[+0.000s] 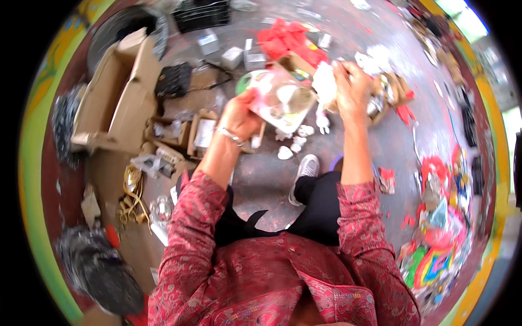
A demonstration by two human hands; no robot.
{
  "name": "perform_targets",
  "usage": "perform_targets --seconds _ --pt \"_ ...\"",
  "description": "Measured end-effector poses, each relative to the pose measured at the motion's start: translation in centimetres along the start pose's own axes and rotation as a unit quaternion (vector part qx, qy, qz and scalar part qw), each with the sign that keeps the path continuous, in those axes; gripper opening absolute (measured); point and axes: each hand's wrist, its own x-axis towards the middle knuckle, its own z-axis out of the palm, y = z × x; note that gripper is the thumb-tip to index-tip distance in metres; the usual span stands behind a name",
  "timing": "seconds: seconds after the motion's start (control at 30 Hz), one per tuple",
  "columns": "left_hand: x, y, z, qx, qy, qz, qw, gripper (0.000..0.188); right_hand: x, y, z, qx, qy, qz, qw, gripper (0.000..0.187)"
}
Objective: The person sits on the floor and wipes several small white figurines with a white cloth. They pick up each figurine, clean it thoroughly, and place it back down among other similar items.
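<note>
left hand (240, 118): reaching forward, gripping clear plastic package (287, 108) to its right | right hand (352, 89): bit farther out, curled in, pinching some blurry white thing (324, 86) on its left

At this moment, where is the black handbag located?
In the head view, the black handbag lies left of centre, just right of the large open cardboard box and farther left than the person's left hand.

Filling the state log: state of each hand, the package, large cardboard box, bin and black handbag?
Left hand: gripping package
Clear-and-pink package: held, tilted; sealed or open unclear
Right hand: fingers curled by white item; grip blurred
Large cardboard box: open
Round dark bin: open
Black handbag: closure unclear
</note>
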Motion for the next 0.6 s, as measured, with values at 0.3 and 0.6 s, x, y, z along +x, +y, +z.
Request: perform_targets --seconds 0.3,0.6 --pt "-0.9 -1.0 2.6 0.059 0.044 0.142 0.987 0.026 -2.4 2.0 0.2 -0.157 -0.186 -0.103 0.965 0.019" --pt "1.6 -0.2 0.7 0.404 0.048 0.214 0.888 0.031 -2.6 1.7 0.4 0.168 -0.328 0.286 0.885 0.041"
